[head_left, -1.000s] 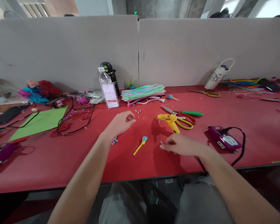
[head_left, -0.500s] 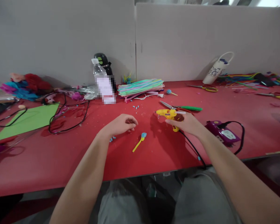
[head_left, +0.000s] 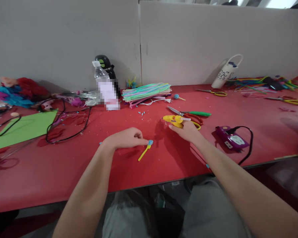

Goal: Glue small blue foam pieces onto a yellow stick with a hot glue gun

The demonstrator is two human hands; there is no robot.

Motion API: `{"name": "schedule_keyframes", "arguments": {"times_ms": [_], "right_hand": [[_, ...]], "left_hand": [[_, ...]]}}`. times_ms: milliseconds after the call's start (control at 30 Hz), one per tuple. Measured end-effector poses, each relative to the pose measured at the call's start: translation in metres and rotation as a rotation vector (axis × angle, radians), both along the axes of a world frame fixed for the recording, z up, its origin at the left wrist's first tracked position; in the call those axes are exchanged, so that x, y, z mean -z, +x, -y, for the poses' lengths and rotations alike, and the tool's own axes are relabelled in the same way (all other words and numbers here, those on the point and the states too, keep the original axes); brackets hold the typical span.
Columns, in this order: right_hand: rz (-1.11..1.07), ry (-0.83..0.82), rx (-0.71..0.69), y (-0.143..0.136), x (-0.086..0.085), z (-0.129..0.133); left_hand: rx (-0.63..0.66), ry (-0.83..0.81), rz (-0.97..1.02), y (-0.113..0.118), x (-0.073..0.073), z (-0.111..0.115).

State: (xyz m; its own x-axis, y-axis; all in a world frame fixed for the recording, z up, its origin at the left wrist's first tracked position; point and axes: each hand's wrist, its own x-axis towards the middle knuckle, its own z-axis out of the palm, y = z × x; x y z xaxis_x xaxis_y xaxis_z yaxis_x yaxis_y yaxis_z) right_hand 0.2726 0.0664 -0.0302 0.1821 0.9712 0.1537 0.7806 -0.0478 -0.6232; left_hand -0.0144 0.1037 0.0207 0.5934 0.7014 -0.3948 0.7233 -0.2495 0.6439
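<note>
My right hand [head_left: 187, 130] is wrapped round the handle of a yellow hot glue gun [head_left: 173, 119], whose nozzle points left above the table. A clear glue stick juts from its rear. My left hand [head_left: 129, 138] hovers low over the table, its index finger stretched out and the other fingers partly curled. That fingertip reaches the blue tip [head_left: 150, 142] of a small craft piece with a yellow pipe-cleaner stem [head_left: 144, 153] lying on the red surface. The left thumb is hidden.
Scissors [head_left: 175, 111] and a green-handled tool [head_left: 200, 113] lie behind the glue gun. A pipe-cleaner bundle [head_left: 146, 92] is at the back, beside a plastic bottle [head_left: 106, 91]. A purple power strip [head_left: 230, 138] sits right; green paper [head_left: 27, 127] lies left. The table's edge [head_left: 129, 190] is close to me.
My left hand has moved to the blue-tipped piece and stretched its index finger to it. My right hand keeps hold of the glue gun. The whole view has shifted slightly.
</note>
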Motion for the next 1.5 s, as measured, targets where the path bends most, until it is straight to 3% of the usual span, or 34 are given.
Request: {"name": "schedule_keyframes", "arguments": {"times_ms": [200, 600, 1000, 1500], "right_hand": [[-0.243, 0.029, -0.090, 0.003, -0.006, 0.012], [-0.316, -0.134, -0.363, -0.003, -0.005, 0.024], [-0.199, -0.153, -0.338, -0.032, -0.008, 0.026], [-0.037, -0.140, -0.328, -0.043, -0.010, 0.021]], "left_hand": [[0.113, -0.001, -0.098, 0.004, 0.002, 0.010], [0.010, 0.107, -0.003, 0.003, 0.015, -0.004], [0.004, 0.137, 0.012, 0.003, 0.030, -0.015], [0.020, 0.101, -0.003, 0.004, 0.018, -0.013]]}}
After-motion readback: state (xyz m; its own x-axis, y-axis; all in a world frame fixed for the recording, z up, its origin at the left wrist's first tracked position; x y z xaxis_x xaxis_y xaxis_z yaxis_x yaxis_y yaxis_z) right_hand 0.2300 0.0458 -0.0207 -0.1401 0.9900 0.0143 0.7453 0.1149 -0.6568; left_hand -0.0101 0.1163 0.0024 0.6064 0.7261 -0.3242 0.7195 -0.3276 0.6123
